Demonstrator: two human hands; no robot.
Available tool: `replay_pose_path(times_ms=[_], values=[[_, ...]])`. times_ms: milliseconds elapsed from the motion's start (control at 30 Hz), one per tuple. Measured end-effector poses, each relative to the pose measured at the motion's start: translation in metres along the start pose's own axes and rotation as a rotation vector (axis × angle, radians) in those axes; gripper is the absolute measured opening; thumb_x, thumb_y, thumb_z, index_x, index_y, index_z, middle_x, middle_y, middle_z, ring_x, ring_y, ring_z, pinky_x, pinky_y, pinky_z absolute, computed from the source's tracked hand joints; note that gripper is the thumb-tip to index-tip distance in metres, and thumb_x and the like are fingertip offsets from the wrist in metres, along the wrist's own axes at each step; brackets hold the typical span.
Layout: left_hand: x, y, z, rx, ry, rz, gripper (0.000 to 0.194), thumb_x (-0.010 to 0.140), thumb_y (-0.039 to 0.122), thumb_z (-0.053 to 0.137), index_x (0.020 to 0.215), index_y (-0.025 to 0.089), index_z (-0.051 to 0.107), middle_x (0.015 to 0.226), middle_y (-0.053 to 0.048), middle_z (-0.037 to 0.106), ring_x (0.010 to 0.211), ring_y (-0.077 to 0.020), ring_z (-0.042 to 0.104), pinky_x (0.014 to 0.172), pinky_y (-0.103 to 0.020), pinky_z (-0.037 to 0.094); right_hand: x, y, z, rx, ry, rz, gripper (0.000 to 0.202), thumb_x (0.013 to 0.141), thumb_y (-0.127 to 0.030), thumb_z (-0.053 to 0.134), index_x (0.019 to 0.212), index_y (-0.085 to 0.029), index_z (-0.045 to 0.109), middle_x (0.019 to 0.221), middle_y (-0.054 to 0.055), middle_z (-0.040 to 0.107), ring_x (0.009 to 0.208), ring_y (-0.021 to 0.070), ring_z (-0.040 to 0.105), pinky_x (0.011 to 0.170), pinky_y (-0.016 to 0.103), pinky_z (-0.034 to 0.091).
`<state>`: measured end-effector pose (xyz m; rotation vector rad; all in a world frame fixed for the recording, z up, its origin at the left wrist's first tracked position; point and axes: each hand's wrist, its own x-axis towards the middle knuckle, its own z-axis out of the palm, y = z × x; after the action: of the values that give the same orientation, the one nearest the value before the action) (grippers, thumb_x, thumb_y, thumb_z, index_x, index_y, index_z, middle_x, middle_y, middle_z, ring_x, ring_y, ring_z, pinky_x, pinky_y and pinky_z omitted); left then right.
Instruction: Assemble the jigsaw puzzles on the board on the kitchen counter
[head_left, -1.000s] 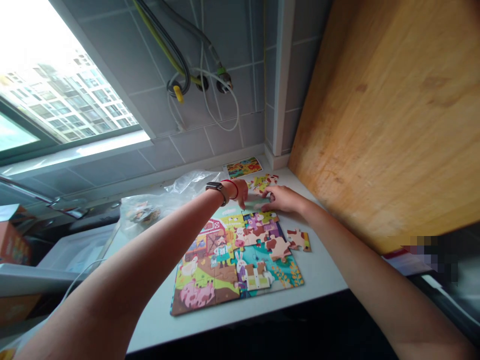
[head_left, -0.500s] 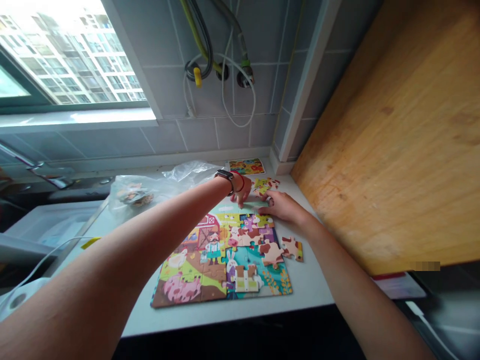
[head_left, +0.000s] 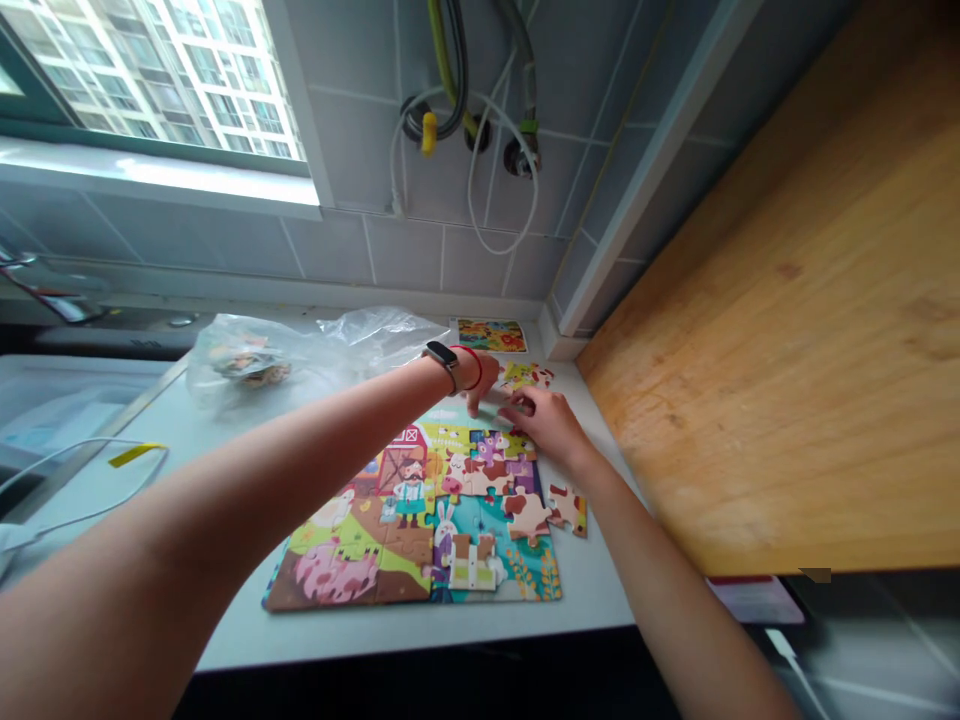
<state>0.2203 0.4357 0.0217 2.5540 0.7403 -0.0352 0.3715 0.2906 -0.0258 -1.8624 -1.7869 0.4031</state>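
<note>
A farm jigsaw puzzle [head_left: 405, 520] lies on the white counter, with a farmer, a pig and a rabbit on it. My left hand [head_left: 481, 382], with a watch and red string at the wrist, is at the puzzle's far edge, fingers apart and pointing down. Beside it, my right hand [head_left: 531, 408] has its thumb and fingers bent together over the far right part; what they hold, if anything, is too small to tell. Loose pieces rest on the puzzle: a brown-and-white piece [head_left: 527, 514] and a fence piece [head_left: 474, 562]. Another piece [head_left: 570, 508] lies off the right edge.
More loose pieces [head_left: 529, 375] and a small picture card [head_left: 491, 335] lie behind my hands. A clear plastic bag [head_left: 251, 365] with pieces sits at the left. A wooden panel [head_left: 787, 350] stands on the right. A white cable [head_left: 142, 485] crosses the counter's left side.
The view has shifted, so the puzzle shows further left. My right hand has drawn its fingers closer together and nearer my left hand.
</note>
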Motion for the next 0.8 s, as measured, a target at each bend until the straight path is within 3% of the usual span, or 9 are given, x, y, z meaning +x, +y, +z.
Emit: replay_pose_path(times_ms=[67, 133, 200, 300, 400, 500, 667, 800], values=[[-0.025, 0.005, 0.006, 0.08, 0.015, -0.05, 0.028, 0.057, 0.031, 0.098, 0.066, 0.018, 0.075, 0.071, -0.007, 0.071, 0.081, -0.0307, 0.071, 0.08, -0.038, 0.054, 0.004, 0.012, -0.006, 0.013, 0.146, -0.005, 0.025, 0.091, -0.049, 0.072, 0.093, -0.023, 0.074, 0.093, 0.007, 0.073, 0.085, 0.0241, 0.067, 0.08, 0.034, 0.051], [-0.054, 0.009, 0.015, 0.133, 0.09, -0.079, 0.019, 0.073, 0.027, 0.089, 0.086, 0.02, 0.078, 0.09, -0.009, 0.076, 0.089, -0.0298, 0.071, 0.081, -0.037, 0.053, 0.008, 0.023, -0.011, -0.01, 0.256, 0.004, 0.026, 0.091, -0.048, 0.072, 0.095, -0.022, 0.075, 0.103, 0.011, 0.072, 0.098, 0.0276, 0.068, 0.092, 0.038, 0.052], [-0.082, 0.006, 0.027, 0.159, 0.161, -0.08, 0.012, 0.091, 0.031, 0.073, 0.098, 0.021, 0.076, 0.1, -0.009, 0.076, 0.09, -0.0267, 0.071, 0.079, -0.034, 0.052, 0.01, 0.03, -0.011, -0.043, 0.271, 0.016, 0.029, 0.089, -0.047, 0.075, 0.102, -0.021, 0.076, 0.11, 0.014, 0.071, 0.108, 0.03, 0.068, 0.102, 0.041, 0.051], [-0.11, -0.009, 0.046, 0.199, 0.359, -0.007, 0.016, 0.1, 0.031, 0.06, 0.098, 0.021, 0.073, 0.101, -0.008, 0.075, 0.091, -0.0244, 0.069, 0.076, -0.032, 0.052, 0.011, 0.032, -0.004, -0.101, 0.199, 0.038, 0.043, 0.085, -0.05, 0.08, 0.115, -0.019, 0.077, 0.123, 0.016, 0.069, 0.121, 0.0324, 0.064, 0.11, 0.043, 0.047], [-0.119, -0.028, 0.06, 0.191, 0.479, 0.045, 0.015, 0.099, 0.025, 0.057, 0.098, 0.02, 0.072, 0.101, -0.008, 0.075, 0.095, -0.025, 0.068, 0.082, -0.034, 0.053, 0.011, 0.029, 0.004, -0.156, 0.149, 0.092, 0.05, 0.083, -0.052, 0.079, 0.122, -0.021, 0.076, 0.133, 0.015, 0.067, 0.129, 0.0343, 0.06, 0.113, 0.046, 0.045], [-0.12, -0.039, 0.069, 0.178, 0.514, 0.083, 0.014, 0.099, 0.023, 0.057, 0.098, 0.021, 0.072, 0.1, -0.008, 0.075, 0.093, -0.0242, 0.067, 0.084, -0.035, 0.053, 0.014, 0.029, 0.007, -0.12, 0.138, 0.092, 0.044, 0.084, -0.047, 0.079, 0.12, -0.022, 0.077, 0.124, 0.014, 0.071, 0.121, 0.0322, 0.065, 0.108, 0.044, 0.049], [-0.12, -0.039, 0.074, 0.187, 0.554, 0.176, 0.018, 0.102, 0.024, 0.053, 0.098, 0.02, 0.071, 0.097, -0.008, 0.074, 0.092, -0.0232, 0.065, 0.083, -0.034, 0.052, 0.017, 0.033, 0.004, 0.108, 0.172, 0.115, 0.056, 0.074, -0.04, 0.083, 0.123, -0.016, 0.075, 0.114, 0.015, 0.073, 0.103, 0.0294, 0.07, 0.092, 0.04, 0.057], [-0.122, -0.037, 0.075, 0.16, 0.626, 0.254, 0.019, 0.103, 0.023, 0.051, 0.099, 0.02, 0.07, 0.096, -0.007, 0.074, 0.092, -0.0216, 0.065, 0.084, -0.032, 0.052, 0.016, 0.031, 0.0, 0.318, 0.224, 0.116, 0.054, 0.075, -0.048, 0.081, 0.117, -0.015, 0.076, 0.103, 0.013, 0.076, 0.092, 0.0269, 0.069, 0.082, 0.038, 0.058]])
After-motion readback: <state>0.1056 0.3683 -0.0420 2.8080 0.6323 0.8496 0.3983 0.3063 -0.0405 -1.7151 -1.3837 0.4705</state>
